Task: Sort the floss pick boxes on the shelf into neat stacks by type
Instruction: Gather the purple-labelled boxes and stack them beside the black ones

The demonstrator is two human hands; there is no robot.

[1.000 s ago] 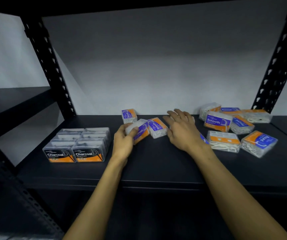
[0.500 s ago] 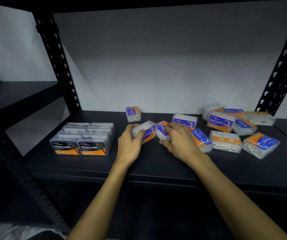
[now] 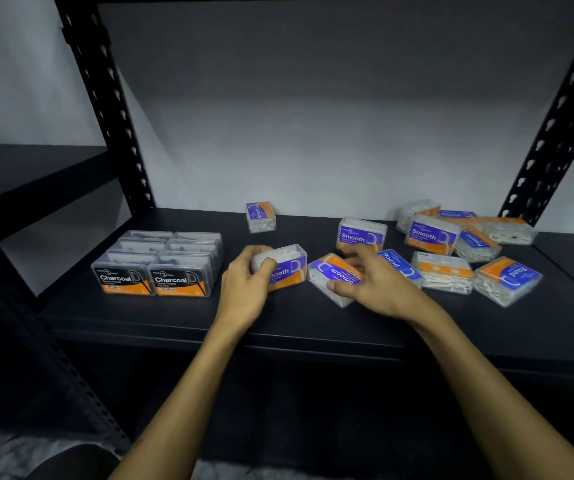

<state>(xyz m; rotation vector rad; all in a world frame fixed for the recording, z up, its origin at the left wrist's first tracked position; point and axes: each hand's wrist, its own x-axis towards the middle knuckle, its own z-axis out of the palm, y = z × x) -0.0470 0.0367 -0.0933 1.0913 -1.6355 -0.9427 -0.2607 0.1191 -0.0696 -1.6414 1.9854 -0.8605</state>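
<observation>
1. The black shelf (image 3: pixel 313 327) carries every box.
2. Charcoal boxes (image 3: pixel 155 263) sit in neat rows at the left.
3. Loose Smooth and Round boxes (image 3: pixel 465 247) lie jumbled at the right.
4. The left hand (image 3: pixel 247 285) grips an upright Smooth box (image 3: pixel 287 266).
5. The right hand (image 3: pixel 375 282) grips a tilted Smooth box (image 3: pixel 334 277) beside it.

bare shelf front (image 3: pixel 313 327), Charcoal block (image 3: pixel 160 268) left, boxes perhaps crowding right

"Charcoal" reads on the two front black-and-orange clear plastic boxes (image 3: pixel 153 278). "Smooth" marks the purple-and-orange clear boxes in my left hand (image 3: pixel 244 282) and right hand (image 3: pixel 375 282); "Round" shows on the tilted purple-labelled box at far right (image 3: pixel 509 278).
</observation>
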